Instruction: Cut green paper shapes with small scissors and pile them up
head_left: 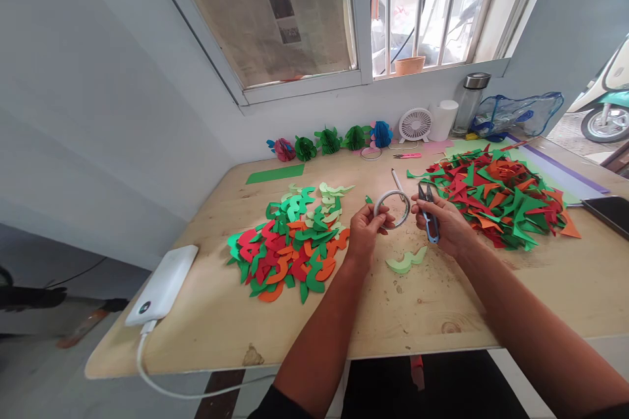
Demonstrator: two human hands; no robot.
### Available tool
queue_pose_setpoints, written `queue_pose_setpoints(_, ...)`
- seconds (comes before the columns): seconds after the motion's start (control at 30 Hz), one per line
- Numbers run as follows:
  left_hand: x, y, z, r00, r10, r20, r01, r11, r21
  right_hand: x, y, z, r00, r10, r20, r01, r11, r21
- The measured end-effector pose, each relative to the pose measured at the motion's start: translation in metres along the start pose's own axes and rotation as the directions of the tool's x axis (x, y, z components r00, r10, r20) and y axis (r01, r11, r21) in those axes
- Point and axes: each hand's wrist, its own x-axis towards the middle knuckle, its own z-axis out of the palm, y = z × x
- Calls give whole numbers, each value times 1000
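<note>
My left hand (366, 230) is closed on a roll of tape (407, 215), a thin ring held upright above the table. Just to its right, my right hand (445, 226) grips small blue thread snips (431, 222), their dark blades pointing away from me. Below both hands a light green wavy paper piece (405, 262) lies on the wooden table (383, 321). Left of my left hand is a pile of curved red, orange and green paper cutouts (289, 242). A heap of pointed paper scraps (496, 193) spreads to the right of my right hand.
Folded paper figures (328, 139), a small fan (415, 126), a white cup (443, 119) and a glass bottle (469, 105) line the wall. A white power bank (164, 281) with a cable sits at the left edge. A phone (609, 213) lies far right.
</note>
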Motion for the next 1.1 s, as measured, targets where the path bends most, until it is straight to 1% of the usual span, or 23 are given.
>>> queue_pose_setpoints(0.4, 0, 0, 0, 1000, -14, 7, 14, 1000, 5, 1, 2, 1, 1000, -5, -14, 5, 1000, -10)
queue_pose_setpoints(0.83, 1, -2, -1, 1000, 3, 11, -3, 1000, 7, 2, 3, -1, 1000, -6, -30, 5, 1000, -28)
queue_pose_setpoints(1.1, 1, 0, 0, 1000, -6, 12, 6, 1000, 13, 1, 2, 0, 1000, -4, -30, 3, 1000, -18)
